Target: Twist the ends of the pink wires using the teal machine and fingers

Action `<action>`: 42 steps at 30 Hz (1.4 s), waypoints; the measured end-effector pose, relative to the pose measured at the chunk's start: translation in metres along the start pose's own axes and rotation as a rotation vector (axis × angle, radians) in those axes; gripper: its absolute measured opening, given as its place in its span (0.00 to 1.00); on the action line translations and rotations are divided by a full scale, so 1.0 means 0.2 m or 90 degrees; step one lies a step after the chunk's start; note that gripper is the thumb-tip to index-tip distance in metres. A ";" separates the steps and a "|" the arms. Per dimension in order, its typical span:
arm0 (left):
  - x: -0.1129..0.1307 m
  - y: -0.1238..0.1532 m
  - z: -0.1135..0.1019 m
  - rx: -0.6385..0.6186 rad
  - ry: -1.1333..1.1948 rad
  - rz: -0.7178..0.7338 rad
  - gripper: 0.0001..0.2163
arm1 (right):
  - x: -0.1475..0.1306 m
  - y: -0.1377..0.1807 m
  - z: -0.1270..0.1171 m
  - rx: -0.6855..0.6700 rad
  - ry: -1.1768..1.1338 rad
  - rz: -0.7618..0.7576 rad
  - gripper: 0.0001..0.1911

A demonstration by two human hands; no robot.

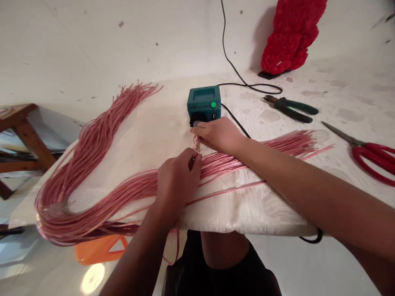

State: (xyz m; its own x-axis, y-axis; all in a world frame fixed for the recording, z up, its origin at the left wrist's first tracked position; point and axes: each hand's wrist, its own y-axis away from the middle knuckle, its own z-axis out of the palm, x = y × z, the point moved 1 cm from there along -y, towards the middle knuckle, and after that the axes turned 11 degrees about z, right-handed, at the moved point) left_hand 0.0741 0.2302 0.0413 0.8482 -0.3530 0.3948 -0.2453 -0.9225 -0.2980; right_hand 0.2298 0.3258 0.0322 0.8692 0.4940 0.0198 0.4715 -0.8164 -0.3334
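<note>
Both of my hands meet in front of a small teal box-shaped device [204, 102] with a green button. My right hand [220, 132] reaches in from the right, its fingers closed together at the device's dark front opening; what they grip is hidden. Just below those fingers is a small pale piece with dark marks [196, 142]. My left hand [180, 172] pinches at the lower end of this piece, its thumb and forefinger pressed together. Under both hands runs a thick bundle of thin pink wires [142, 184], bent in a U at the left of the table.
Green-handled cutting pliers [291, 107] and red-handled scissors [367, 152] lie to the right. A black cord [230, 61] runs behind the device. A red fluffy object [290, 39] stands at the back. An orange stool [98, 248] is below the table's front edge [234, 224].
</note>
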 end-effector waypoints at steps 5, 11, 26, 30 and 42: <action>-0.03 0.01 0.00 0.027 -0.010 -0.040 0.10 | 0.00 0.01 0.01 0.018 -0.017 0.013 0.15; -0.06 -0.01 0.01 0.039 0.000 -0.063 0.10 | 0.00 0.00 0.02 0.014 -0.052 0.022 0.14; -0.07 -0.01 0.03 0.030 0.021 -0.061 0.09 | 0.00 0.01 0.03 0.030 -0.057 0.033 0.17; -0.07 -0.02 0.03 0.020 0.040 -0.054 0.10 | 0.01 0.01 0.04 0.041 -0.055 0.028 0.17; -0.08 -0.05 0.00 -0.021 0.086 -0.039 0.10 | 0.00 0.02 0.01 0.036 -0.050 0.017 0.18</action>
State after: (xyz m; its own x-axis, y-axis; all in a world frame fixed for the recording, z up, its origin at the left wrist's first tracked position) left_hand 0.0636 0.2443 0.0372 0.7918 -0.3124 0.5249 -0.2125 -0.9465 -0.2427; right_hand 0.2311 0.3242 0.0286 0.8659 0.4962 -0.0632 0.4373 -0.8124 -0.3857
